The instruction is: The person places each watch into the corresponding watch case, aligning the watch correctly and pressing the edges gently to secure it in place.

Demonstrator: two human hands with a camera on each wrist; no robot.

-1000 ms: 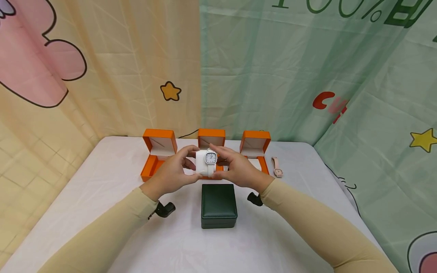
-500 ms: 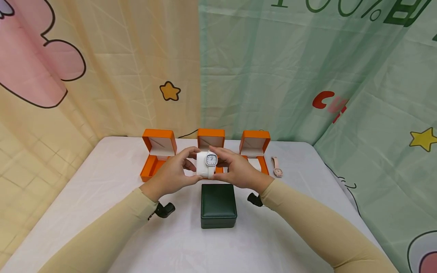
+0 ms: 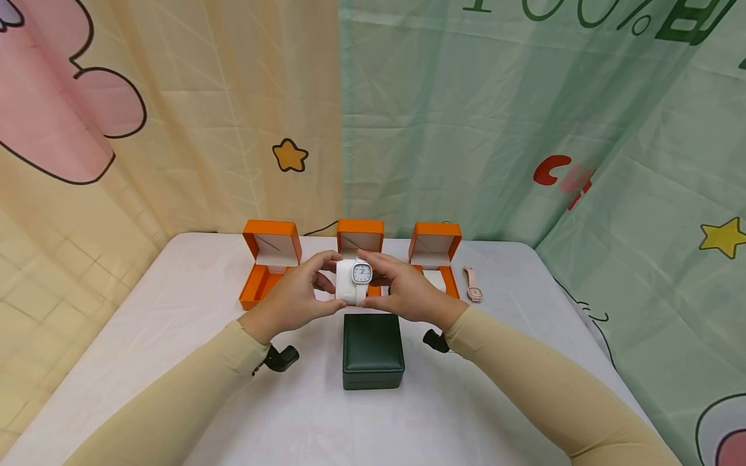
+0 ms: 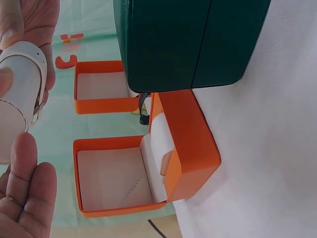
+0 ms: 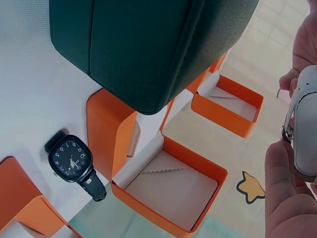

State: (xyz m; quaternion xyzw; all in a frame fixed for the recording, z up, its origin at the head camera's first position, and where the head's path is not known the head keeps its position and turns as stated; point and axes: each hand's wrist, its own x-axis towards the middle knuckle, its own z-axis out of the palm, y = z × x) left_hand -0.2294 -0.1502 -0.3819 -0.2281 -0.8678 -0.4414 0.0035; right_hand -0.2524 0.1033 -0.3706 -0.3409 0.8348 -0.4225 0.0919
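Both hands are raised above the middle of the tabletop [image 3: 175, 362], holding a white watch [image 3: 361, 273] wrapped round a white cushion [image 3: 345, 282] between them. The left hand [image 3: 294, 296] grips the cushion's left end with thumb and fingers curled round it. The right hand [image 3: 406, 291] pinches the watch side, fingers over the top and thumb beneath. The watch face looks toward the person.

Directly under the hands, toward the near edge, sits a closed dark green box [image 3: 373, 350]. Along the far edge stand 3 open orange boxes: the left one [image 3: 269, 262], the middle one [image 3: 360, 235] partly hidden behind the hands, and the right one [image 3: 434, 254]. The wrist views show pale linings in the orange boxes with no watch seated in them. A pink watch [image 3: 473, 285] lies flat on the tabletop just right of the right-hand box. The right wrist view also shows a black watch [image 5: 75, 162] lying on the tabletop beside an orange box.

As I judge it, the white watch is already mounted on its cushion but is not yet in any box. The pink and black watches lie loose, and the green box is unopened, so most of the work looks left.

The backdrop cloth [image 3: 524, 116] carries green writing, partly cut off, reading "100%", and red letters starting "CU". No brand is legible on the boxes or watches.
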